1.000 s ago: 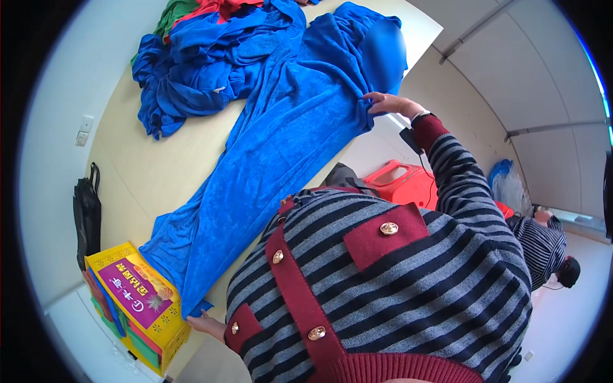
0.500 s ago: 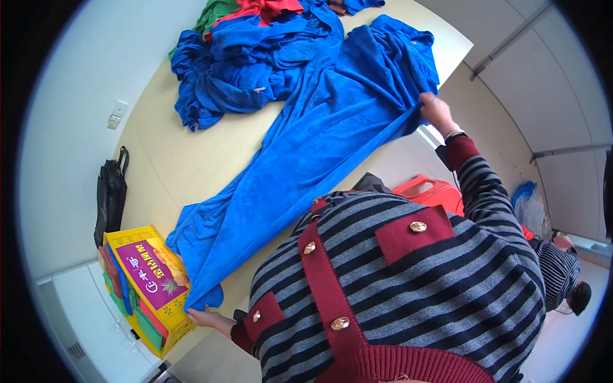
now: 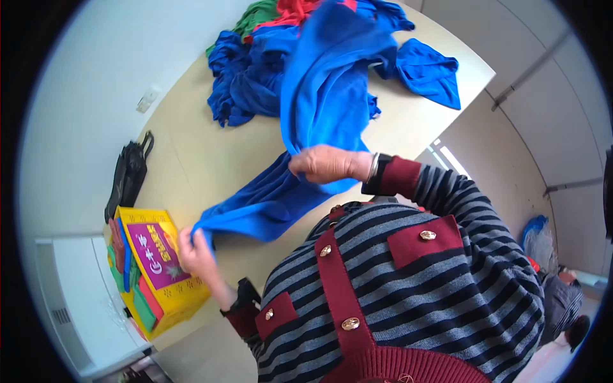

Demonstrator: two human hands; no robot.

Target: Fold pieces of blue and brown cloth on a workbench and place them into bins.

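Head view, only one: long bright-blue knit garment (image 3: 319, 127) lies on the pale cream tabletop (image 3: 191, 159), running from the far heap toward the near edge, its middle lifted and bunched. Left hand (image 3: 196, 254) at the table's near-left edge, fingers curled and pinching the garment's lower corner. Right hand (image 3: 327, 163) over the table's middle, fingers closed around a gathered fold of the same cloth, which rises away from it toward the heap. Wrist carries a dark watch (image 3: 378, 172); sleeves and front are grey-and-navy striped knit with maroon trim and gold buttons. Heap of crumpled blue garments (image 3: 249, 83) at the far end, green and red cloth on top of it. Yellow cardboard box with purple panel (image 3: 156, 274) just beside the left hand, on the table corner. Black bag (image 3: 128, 175) against the white wall, left of the table.
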